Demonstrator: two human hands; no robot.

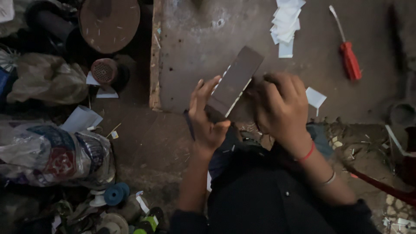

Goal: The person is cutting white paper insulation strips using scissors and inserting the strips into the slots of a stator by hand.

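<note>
Left hand: we see our left hand (207,113) spread flat, fingers straight and pointing up, pressed against the lower left side of a dark strip (236,80).
Right hand: our right hand (279,104) is curled into a fist at the strip's right edge; we cannot tell whether the fingers pinch the strip or something small hidden inside them.
Dark strip: a long, flat, dark brown piece with a pale edge, tilted so its top leans to the right, held between the two hands above the edge of the work board (203,47).
Wrist: a red thread and a thin bangle sit on the right wrist.
On the board: a stack of white paper slips (286,26) lies near the top, a red-handled screwdriver (349,58) well to the right, and one loose white slip (315,97) just beside the right hand.
Left of us: a printed plastic sack (52,154), a blue spool (116,193) and a round wooden disc (109,22) lie on the floor.
</note>
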